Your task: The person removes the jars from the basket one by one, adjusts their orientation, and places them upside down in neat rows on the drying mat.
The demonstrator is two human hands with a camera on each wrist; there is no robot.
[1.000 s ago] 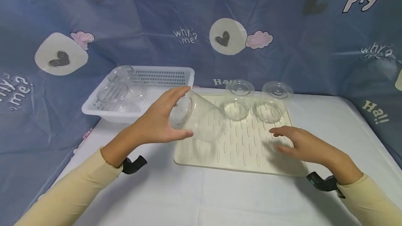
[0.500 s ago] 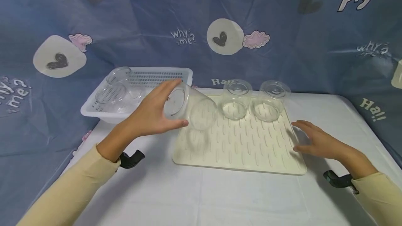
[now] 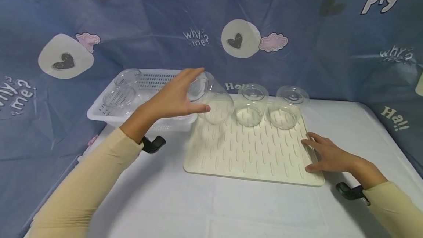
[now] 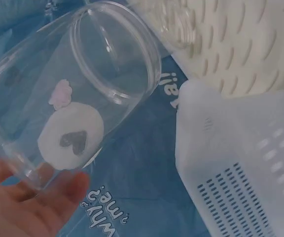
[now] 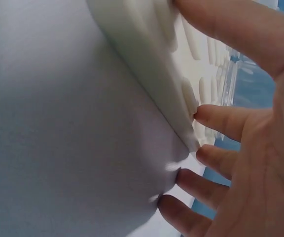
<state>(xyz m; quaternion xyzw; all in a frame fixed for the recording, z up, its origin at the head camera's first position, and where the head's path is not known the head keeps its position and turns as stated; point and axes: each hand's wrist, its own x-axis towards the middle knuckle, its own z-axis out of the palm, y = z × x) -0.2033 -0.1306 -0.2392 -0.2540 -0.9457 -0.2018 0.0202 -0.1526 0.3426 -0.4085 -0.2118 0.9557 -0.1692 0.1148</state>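
Note:
My left hand (image 3: 175, 96) grips the base end of a clear jar (image 3: 216, 107), thumb on the near side. The jar is tilted in the air over the back left corner of a cream ridged mat (image 3: 244, 153), its wide rim facing down and to the right. In the left wrist view, the jar (image 4: 38, 89) lies across the curled fingers. Fingertips of my right hand (image 3: 337, 159) touch the mat's right edge, the fingers spread and nothing held. On the mat's back part, a second jar (image 3: 252, 100) and a third jar (image 3: 288, 102) stand upside down, side by side.
A white perforated basket (image 3: 99, 115) sits at the back left, partly behind the left hand, with clear jars (image 3: 119, 96) inside. White cloth (image 3: 185, 205) covers the table. A blue printed curtain (image 3: 185, 6) hangs behind it.
My left hand has moved back and up with the jar, toward the mat's far left corner. The right hand has moved right and down onto the mat's right edge.

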